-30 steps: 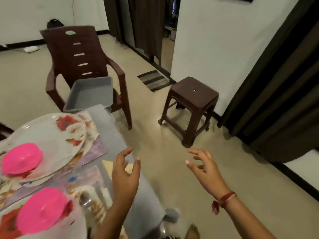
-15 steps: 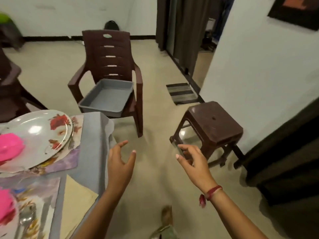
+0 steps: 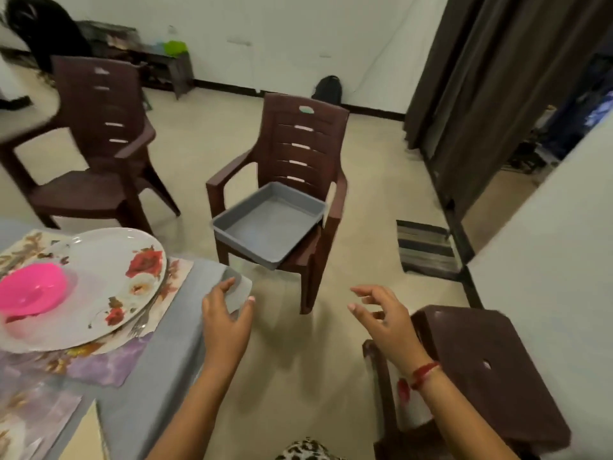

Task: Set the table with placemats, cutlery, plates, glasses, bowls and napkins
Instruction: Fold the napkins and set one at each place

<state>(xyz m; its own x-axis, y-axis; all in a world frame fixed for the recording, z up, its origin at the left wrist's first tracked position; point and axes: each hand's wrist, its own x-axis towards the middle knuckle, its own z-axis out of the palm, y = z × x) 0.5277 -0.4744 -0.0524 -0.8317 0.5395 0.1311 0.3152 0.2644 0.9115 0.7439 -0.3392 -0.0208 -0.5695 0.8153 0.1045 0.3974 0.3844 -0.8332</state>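
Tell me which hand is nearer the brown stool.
Right. The right hand hangs open just beside the brown stool, by its near-left corner. The left hand is farther off, open over the corner of the grey-covered table.

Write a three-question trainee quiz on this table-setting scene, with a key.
1. True or false: the grey plastic tray on the brown plastic armchair looks empty.
2. What rests on the white floral plate? A) a glass B) a pink plastic bowl C) a napkin
3. Fill in: the left hand and the right hand each hold ____.

Key: 1 true; 2 B; 3 nothing.
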